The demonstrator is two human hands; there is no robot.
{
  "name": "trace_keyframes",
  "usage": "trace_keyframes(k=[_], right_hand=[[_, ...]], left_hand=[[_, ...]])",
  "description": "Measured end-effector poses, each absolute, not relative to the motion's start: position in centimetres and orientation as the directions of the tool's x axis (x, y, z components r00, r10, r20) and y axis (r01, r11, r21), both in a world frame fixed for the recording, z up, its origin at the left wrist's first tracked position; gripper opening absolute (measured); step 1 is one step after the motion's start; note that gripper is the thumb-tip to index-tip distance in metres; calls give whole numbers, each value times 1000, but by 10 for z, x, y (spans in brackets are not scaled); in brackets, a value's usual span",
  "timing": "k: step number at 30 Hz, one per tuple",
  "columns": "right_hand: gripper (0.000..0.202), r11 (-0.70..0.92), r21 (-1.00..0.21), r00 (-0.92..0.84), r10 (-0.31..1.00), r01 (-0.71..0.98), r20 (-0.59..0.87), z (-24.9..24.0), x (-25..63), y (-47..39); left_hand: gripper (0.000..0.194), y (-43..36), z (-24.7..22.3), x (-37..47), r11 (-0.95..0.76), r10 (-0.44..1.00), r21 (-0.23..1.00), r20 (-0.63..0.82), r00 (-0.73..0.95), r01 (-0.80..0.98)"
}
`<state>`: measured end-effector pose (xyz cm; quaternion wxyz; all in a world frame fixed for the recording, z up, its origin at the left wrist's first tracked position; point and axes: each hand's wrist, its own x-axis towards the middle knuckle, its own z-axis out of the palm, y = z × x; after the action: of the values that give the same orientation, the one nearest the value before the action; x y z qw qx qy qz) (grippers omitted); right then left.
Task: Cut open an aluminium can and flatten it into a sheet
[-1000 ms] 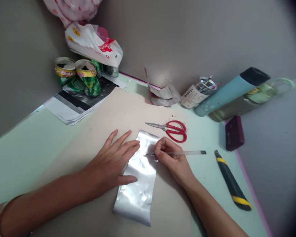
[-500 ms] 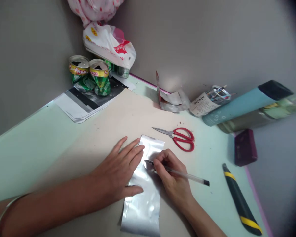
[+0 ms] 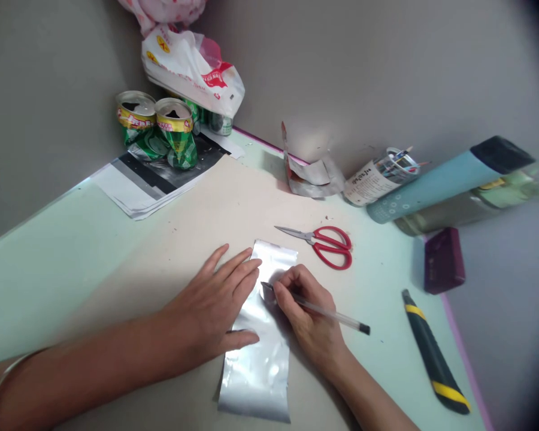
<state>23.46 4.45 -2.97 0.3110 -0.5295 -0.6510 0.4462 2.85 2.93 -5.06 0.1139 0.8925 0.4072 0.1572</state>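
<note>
A strip of silvery sheet metal (image 3: pixel 257 383) lies lengthwise on a beige board (image 3: pixel 161 263) in front of me. My left hand (image 3: pixel 211 305) rests flat with spread fingers, its fingertips and thumb over the strip's left edge. In my right hand (image 3: pixel 312 314) is a pen (image 3: pixel 332 312) with a clear barrel and a black end cap, its tip at the upper middle of the strip. Beyond the strip lie red-handled scissors (image 3: pixel 317 242), blades pointing left. To the right is a black and yellow utility knife (image 3: pixel 435 353).
Crumpled green cans (image 3: pixel 175 134) stand on papers (image 3: pixel 130 191) at the back left, beside a white plastic bag (image 3: pixel 193 72). Cut metal scraps (image 3: pixel 312 176), a pen holder (image 3: pixel 368 185), a blue bottle (image 3: pixel 431 179) and a maroon box (image 3: pixel 444 260) line the wall.
The whole view has shifted slightly, so things sit a little higher. The pen has moved very little over the metal strip; my left hand keeps its place.
</note>
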Motion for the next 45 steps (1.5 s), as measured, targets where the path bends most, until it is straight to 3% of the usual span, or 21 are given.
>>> trace_keyframes(k=[20,45], right_hand=[[19,48,-927,-479,865,372,-147,-17,248,53],[21,89,-909,-553,816,408,-169,-5,254,57]], left_hand=[[74,31,-49,27,-644,758,335,153,634,688],[77,33,-53,21,-682,728,296,195,657,668]])
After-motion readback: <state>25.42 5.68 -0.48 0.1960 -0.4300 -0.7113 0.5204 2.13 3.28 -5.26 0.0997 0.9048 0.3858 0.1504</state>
